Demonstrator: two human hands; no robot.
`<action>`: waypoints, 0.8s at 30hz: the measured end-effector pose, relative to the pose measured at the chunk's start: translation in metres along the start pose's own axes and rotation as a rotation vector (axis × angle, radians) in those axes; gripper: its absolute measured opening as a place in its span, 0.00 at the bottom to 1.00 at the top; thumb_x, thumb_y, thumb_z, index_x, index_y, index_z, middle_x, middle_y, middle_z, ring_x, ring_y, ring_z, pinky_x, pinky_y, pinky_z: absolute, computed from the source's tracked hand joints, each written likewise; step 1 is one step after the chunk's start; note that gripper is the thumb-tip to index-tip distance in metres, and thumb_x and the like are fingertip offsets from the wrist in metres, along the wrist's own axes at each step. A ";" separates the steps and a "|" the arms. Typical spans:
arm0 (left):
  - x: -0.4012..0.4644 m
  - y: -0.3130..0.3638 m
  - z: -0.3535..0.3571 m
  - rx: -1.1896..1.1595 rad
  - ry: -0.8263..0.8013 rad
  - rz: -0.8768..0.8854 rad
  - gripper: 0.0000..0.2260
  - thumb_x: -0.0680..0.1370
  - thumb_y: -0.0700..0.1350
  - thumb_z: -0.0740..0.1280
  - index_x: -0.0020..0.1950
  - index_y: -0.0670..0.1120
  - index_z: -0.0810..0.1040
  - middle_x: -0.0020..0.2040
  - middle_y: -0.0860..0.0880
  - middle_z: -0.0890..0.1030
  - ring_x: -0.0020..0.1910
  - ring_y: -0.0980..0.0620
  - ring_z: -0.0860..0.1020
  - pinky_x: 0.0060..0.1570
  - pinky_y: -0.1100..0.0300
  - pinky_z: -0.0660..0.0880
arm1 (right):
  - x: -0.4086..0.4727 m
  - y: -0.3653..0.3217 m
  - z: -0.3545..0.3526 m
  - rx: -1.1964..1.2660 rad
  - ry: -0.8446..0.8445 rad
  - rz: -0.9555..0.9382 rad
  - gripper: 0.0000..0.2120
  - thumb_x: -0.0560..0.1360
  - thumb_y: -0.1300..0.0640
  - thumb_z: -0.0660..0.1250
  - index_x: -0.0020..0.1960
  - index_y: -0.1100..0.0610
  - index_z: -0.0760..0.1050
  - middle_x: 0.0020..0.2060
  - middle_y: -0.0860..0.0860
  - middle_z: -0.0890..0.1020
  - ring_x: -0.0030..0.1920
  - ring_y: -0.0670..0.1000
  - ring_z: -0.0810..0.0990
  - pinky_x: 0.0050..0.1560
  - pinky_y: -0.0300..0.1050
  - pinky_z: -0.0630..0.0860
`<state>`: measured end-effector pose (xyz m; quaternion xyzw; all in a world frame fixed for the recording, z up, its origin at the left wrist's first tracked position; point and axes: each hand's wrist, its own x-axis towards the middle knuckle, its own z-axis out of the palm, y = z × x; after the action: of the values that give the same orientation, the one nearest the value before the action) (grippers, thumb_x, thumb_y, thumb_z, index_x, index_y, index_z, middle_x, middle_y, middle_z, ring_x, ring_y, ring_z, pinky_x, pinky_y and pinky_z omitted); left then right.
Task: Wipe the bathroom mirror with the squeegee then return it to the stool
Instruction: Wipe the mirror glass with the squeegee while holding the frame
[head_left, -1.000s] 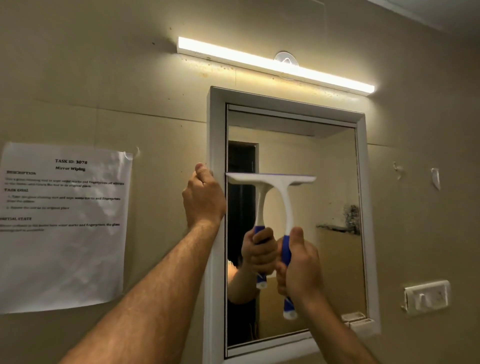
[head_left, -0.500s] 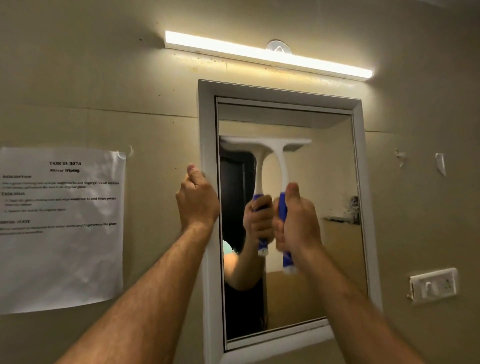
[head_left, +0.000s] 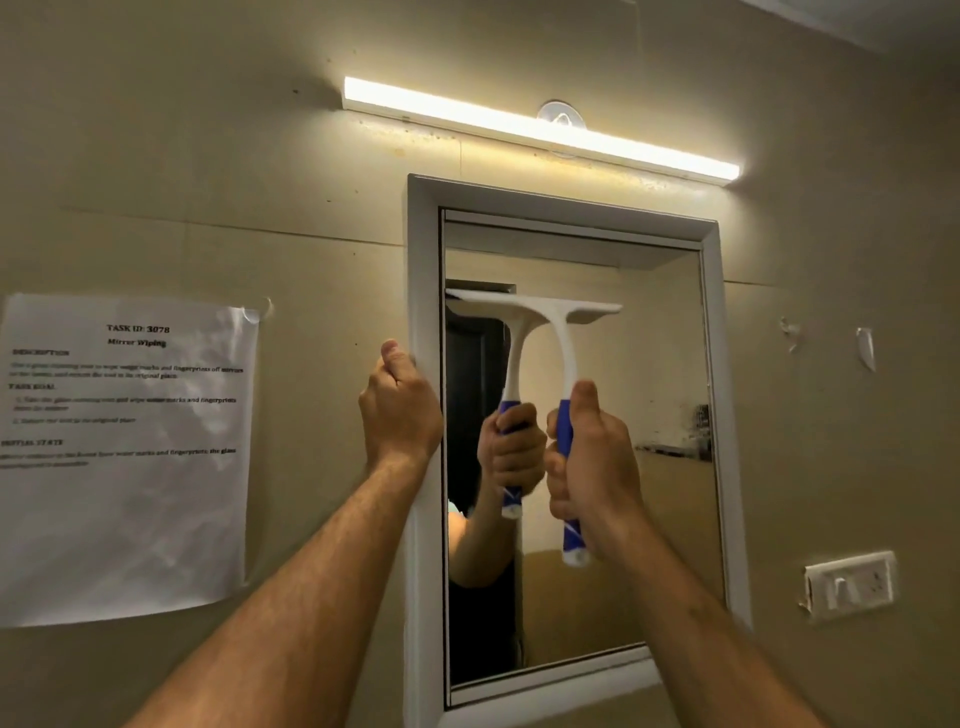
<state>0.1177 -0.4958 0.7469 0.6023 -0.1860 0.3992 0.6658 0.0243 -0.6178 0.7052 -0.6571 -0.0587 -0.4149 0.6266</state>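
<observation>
Here the right hand (head_left: 587, 467) is gripping the squeegee (head_left: 550, 332) on the mirror (head_left: 649, 519), the left hand (head_left: 400, 415) clutching the frame's left edge; a tilting blade risks streaks.

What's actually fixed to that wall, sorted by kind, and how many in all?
White-framed rectangular mirror: 1
Long glowing light bar: 1
Printed white paper sheet: 1
White switch plate: 1
Total: 4
</observation>
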 end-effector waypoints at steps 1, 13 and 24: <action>0.000 0.001 -0.001 -0.011 -0.008 -0.006 0.25 0.84 0.52 0.44 0.41 0.41 0.73 0.31 0.47 0.72 0.28 0.55 0.70 0.22 0.72 0.65 | -0.005 0.010 -0.001 -0.035 0.008 -0.007 0.25 0.80 0.39 0.49 0.39 0.56 0.71 0.22 0.47 0.70 0.19 0.42 0.67 0.25 0.37 0.66; 0.006 -0.007 -0.004 -0.120 -0.110 -0.008 0.20 0.84 0.50 0.45 0.38 0.46 0.68 0.34 0.49 0.70 0.34 0.57 0.69 0.33 0.69 0.62 | -0.029 0.038 -0.006 -0.017 0.043 0.023 0.28 0.73 0.35 0.50 0.41 0.60 0.71 0.24 0.52 0.67 0.20 0.46 0.63 0.21 0.37 0.61; 0.007 -0.009 -0.003 -0.132 -0.051 0.012 0.20 0.84 0.50 0.46 0.36 0.48 0.68 0.30 0.50 0.68 0.28 0.56 0.67 0.20 0.73 0.64 | -0.066 0.085 -0.005 -0.018 0.054 0.056 0.27 0.72 0.36 0.49 0.35 0.60 0.69 0.22 0.50 0.67 0.20 0.45 0.64 0.21 0.37 0.63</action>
<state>0.1281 -0.4907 0.7452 0.5661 -0.2325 0.3745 0.6966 0.0300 -0.6105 0.5979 -0.6528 -0.0198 -0.4153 0.6332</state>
